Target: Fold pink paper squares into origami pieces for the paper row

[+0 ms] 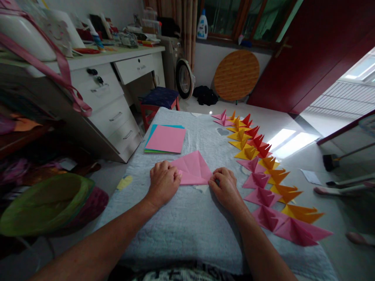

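Patterned clothing (187,274) shows nearest, below both hands, with the quilted cloth (181,230) just beyond it. Left hand (164,181) is closed, its curled fingers gripping the left end of the folded pink paper (195,168), which lies flat between the hands. Right hand (226,185) is bent, thumb and fingers pinching the right corner. Beyond the left hand sits a stack of paper (166,139), pink on top; right of the right hand stand rows of pink, yellow, orange and red cranes (256,179).
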`<state>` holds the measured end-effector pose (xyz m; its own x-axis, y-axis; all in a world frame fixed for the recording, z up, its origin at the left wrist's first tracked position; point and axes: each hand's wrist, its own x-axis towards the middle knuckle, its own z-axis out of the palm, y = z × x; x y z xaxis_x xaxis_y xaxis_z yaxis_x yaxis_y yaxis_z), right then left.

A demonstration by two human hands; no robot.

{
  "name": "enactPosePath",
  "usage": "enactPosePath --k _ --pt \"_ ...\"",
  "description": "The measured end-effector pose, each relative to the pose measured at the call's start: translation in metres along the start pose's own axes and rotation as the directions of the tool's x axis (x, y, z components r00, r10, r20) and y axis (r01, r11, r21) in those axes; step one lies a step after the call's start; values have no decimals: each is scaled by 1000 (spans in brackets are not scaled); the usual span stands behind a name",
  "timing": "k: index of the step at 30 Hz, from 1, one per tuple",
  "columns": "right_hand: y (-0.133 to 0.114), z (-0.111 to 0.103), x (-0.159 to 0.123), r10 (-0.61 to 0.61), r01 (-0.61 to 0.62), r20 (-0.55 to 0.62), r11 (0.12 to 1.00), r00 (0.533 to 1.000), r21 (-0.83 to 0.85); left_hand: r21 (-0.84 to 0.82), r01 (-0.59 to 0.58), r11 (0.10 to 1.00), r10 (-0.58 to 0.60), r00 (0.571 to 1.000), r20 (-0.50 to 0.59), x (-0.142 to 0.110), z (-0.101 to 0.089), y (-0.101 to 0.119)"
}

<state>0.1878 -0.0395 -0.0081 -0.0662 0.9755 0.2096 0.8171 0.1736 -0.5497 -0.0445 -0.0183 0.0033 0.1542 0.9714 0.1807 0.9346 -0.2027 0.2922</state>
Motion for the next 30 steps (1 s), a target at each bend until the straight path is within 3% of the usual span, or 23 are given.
enactPosePath --k 30 --pt "-4 -4 1 71 -72 68 997 995 4 28 60 998 -62 994 84 2 -2 3"
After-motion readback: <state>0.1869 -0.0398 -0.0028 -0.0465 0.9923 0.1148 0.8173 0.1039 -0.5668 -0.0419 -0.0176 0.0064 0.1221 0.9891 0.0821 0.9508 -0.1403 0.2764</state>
